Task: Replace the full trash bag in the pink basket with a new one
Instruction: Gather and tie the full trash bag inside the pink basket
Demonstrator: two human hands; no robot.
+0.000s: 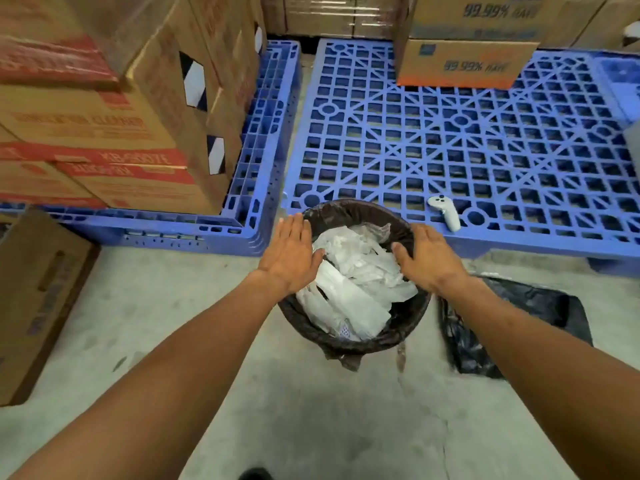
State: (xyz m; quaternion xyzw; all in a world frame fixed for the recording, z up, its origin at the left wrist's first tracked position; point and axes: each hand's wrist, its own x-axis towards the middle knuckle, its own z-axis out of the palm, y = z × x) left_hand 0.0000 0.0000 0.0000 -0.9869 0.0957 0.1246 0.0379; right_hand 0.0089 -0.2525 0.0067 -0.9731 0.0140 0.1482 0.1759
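Note:
A round basket stands on the concrete floor, lined with a black trash bag (pixel 353 211) whose edge is folded over the rim, so the basket's own colour is hidden. White crumpled plastic and paper waste (pixel 353 282) fills it. My left hand (pixel 291 252) lies flat on the left rim with its fingers spread. My right hand (pixel 427 258) rests on the right rim, thumb inside against the black bag. A second black bag (pixel 512 327) lies flat on the floor just right of the basket, partly under my right forearm.
Blue plastic pallets (pixel 467 150) lie behind the basket. A white hand controller (pixel 445 211) rests on the right pallet's front edge. Stacked cardboard boxes (pixel 104 126) stand on the left pallet, another box (pixel 38 299) on the floor at left, more boxes (pixel 464 60) at the back.

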